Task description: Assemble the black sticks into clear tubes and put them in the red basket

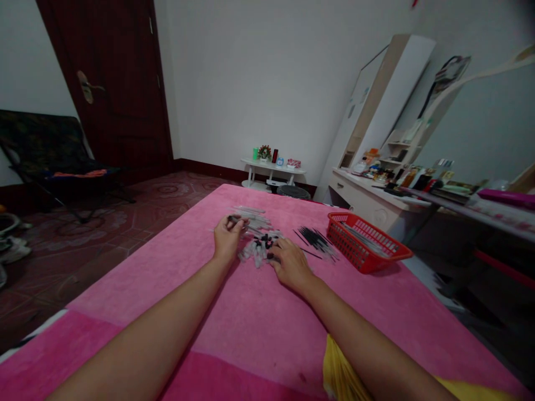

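Observation:
My left hand (228, 236) is closed in a pinch around a thin, pen-like stick (251, 229) that points right. Beyond it, several clear pen barrels (256, 216) lie in a loose bundle. My right hand (291, 264) curls at the right side of a pile of clear pen caps (256, 253). Its fingertips close on a small dark piece (271, 256), partly hidden by the fingers. Small black pen parts (264, 240) lie on top of the caps. Thin black sticks like pen refills (315, 239) are spread to the right of my right hand.
A red plastic basket (363, 245) holding long pen-like sticks stands at the right edge of the pink-covered table (234, 323). Yellow cloth (340, 370) lies under my right forearm. A cluttered dressing table (371, 195) is on the right, a folding chair (54, 156) on the left.

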Available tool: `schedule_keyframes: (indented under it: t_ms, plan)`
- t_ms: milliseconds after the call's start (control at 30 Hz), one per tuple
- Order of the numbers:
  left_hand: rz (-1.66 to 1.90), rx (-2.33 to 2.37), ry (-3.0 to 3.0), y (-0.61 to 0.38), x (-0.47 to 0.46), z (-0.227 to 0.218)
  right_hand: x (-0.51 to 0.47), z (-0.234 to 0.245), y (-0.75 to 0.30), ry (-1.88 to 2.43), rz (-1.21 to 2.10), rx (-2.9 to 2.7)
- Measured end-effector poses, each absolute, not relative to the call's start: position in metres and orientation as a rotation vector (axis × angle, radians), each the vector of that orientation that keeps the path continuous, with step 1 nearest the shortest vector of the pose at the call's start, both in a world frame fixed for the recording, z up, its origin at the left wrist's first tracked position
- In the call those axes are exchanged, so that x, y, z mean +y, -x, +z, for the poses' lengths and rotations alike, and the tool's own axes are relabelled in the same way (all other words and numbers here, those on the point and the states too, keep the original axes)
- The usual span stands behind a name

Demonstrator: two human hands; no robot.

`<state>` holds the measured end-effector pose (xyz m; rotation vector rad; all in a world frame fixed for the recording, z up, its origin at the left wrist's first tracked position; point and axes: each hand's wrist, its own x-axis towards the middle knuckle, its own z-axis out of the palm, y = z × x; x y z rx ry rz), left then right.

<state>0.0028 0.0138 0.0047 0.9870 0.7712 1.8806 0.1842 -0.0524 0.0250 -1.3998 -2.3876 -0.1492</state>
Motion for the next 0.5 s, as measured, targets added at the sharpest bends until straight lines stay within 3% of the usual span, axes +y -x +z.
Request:
schedule_keyframes:
  t_ms: [300, 500]
  plan:
    - [1.821, 0.701, -0.761, 0.008, 0.022, -0.004, -0.041, 0.041, -0.173, 1.459, -0.207, -2.480]
    - [1.814, 0.685, -0.663, 0.015, 0.031, -0.011, -0.005, 0.058, -0.178, 1.613, 0.209, -2.185]
